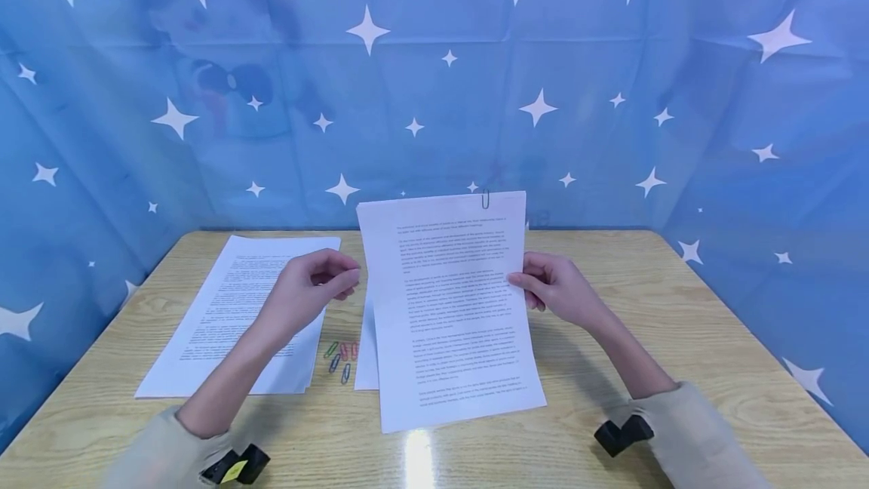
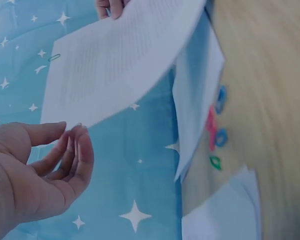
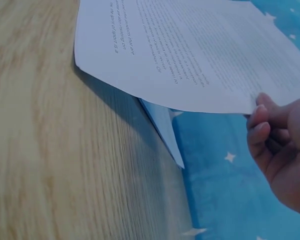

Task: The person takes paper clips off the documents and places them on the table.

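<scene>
A few printed sheets [image 1: 451, 308] stand tilted up off the wooden table [image 1: 686, 323], joined at the top edge by a paper clip [image 1: 485, 199]. My right hand [image 1: 521, 280] pinches their right edge between thumb and fingers; in the right wrist view that hand [image 3: 262, 120] grips the edge of the sheets [image 3: 200, 50]. My left hand [image 1: 345, 278] hovers just off the sheets' left edge, fingers loosely curled and holding nothing. The left wrist view shows the left hand [image 2: 70, 145] relaxed below the sheets [image 2: 120, 55], with the clip [image 2: 54, 57] at their far edge.
A stack of printed paper [image 1: 237, 315] lies on the table at the left. Several coloured paper clips [image 1: 342, 359] lie beside it, next to another sheet [image 1: 367, 353] partly hidden under the held ones. A blue star-patterned cloth [image 1: 611, 96] walls the table on three sides.
</scene>
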Available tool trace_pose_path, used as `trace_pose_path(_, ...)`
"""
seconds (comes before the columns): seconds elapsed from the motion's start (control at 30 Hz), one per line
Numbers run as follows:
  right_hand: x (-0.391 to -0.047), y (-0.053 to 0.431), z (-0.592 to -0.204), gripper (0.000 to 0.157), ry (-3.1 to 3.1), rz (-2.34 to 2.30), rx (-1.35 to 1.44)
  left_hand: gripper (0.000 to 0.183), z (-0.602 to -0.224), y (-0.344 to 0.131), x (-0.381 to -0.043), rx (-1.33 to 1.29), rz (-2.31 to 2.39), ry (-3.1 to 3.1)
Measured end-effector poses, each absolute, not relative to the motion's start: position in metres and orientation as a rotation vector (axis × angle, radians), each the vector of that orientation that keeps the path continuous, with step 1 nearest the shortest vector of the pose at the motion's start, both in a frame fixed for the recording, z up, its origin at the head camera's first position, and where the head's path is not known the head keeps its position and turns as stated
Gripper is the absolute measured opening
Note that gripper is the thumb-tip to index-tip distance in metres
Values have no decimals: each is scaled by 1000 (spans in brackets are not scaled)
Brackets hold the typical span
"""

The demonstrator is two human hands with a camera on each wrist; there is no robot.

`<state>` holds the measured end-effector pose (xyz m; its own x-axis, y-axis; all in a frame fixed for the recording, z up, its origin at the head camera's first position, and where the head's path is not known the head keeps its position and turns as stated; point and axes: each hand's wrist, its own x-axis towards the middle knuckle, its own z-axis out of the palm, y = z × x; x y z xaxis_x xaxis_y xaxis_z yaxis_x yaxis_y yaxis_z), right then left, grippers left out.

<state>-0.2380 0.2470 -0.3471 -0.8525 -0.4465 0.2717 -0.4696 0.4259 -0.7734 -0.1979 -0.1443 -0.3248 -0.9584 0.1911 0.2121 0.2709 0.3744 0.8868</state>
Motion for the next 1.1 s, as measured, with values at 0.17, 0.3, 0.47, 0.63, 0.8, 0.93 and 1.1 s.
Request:
trace_pose_path(0.17,-237,245,-348,7,-2618,1425,856,20,-319,-133,-200,-494,-1742,-2448)
trace_pose_path(0.3,-237,244,-349,7,-2610,1408,865,21,-315,-125,-202,-547,-1743,-2384)
trace_pose_path(0.47,-238,244,-350,7,-2613,1408,867,22,-306,-115,-205,-597,-1734,-2300)
trace_pose_path(0.63,-238,244,-352,7,-2615,1397,860,23,-300,-99,-207,-658,-1740,-2235)
trace_pose_path(0.8,-238,243,-353,7,-2616,1389,850,23,-295,-83,-207,-714,-1768,-2193)
trace_pose_path(0.93,-238,242,-353,8,-2612,1387,848,24,-292,-71,-210,-749,-1792,-2141)
trace_pose_path(1.1,-238,240,-355,7,-2593,1371,866,24,-289,-54,-213,-794,-1797,-2089)
